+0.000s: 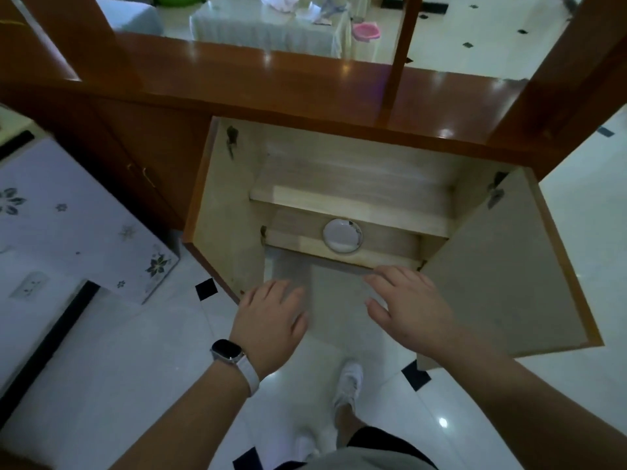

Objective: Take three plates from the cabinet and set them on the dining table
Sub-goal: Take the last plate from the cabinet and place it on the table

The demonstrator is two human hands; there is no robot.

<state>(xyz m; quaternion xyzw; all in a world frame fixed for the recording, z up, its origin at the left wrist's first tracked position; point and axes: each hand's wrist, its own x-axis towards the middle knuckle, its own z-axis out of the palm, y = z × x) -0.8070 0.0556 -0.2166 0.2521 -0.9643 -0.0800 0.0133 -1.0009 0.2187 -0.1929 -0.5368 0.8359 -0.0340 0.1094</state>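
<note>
A low wooden cabinet stands in front of me with both doors swung open. On its lower shelf sits a small stack of white plates, seen from above; how many is hard to tell. My left hand, with a watch on the wrist, hovers open in front of the cabinet, below and left of the plates. My right hand is open too, fingers spread, just below the shelf edge to the plates' right. Neither hand touches the plates. A table with a white cloth stands beyond the cabinet.
The left door and right door stick out on either side of my hands. A white appliance with a flower pattern stands at the left. My foot in a white shoe is on the tiled floor. A pink bowl lies beyond the cabinet.
</note>
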